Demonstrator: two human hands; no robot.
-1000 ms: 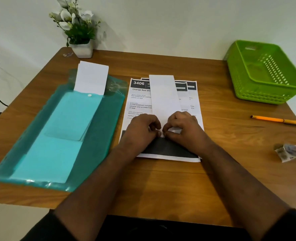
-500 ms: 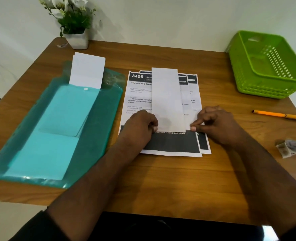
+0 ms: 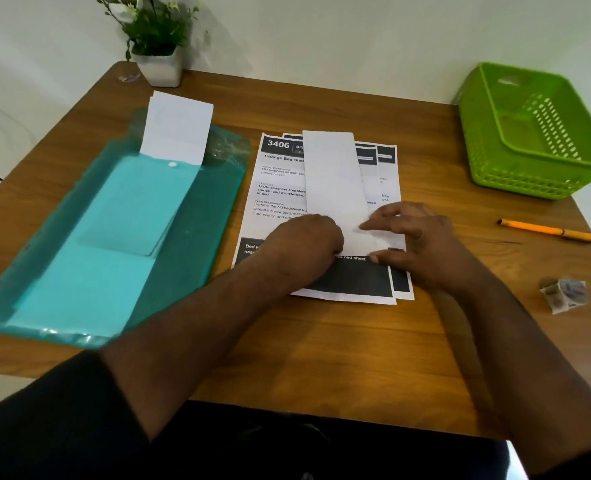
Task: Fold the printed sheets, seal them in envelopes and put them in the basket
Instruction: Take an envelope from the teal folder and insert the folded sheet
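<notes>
The folded sheet (image 3: pixel 335 188) lies as a long white strip in the middle of the frame, on top of the fanned printed sheets (image 3: pixel 280 188) on the wooden counter (image 3: pixel 322 348). It looks feather-light and limp, apt to skate over the slick paper beneath, so it wants pinning at one end while the crease is pressed. I'd hold it at the near end, where both hands are now.

The left hand (image 3: pixel 304 244) has its grip curled down on the strip's near left corner; whether it pinches or only presses I cannot tell. The right hand (image 3: pixel 415 237) lies on the near right edge with fingers stretched out, released rather than grasping.

Counting: one folded strip; at least three printed sheets under it, judging by the offset edges; one green basket (image 3: pixel 529 133) at upper right, nothing in it; one white envelope (image 3: pixel 178 129) poking from a teal folder (image 3: pixel 197 216) at left; one orange pen (image 3: pixel 547 230); one small crumpled packet (image 3: pixel 562 294); one potted plant (image 3: pixel 155 39) at the top.
</notes>
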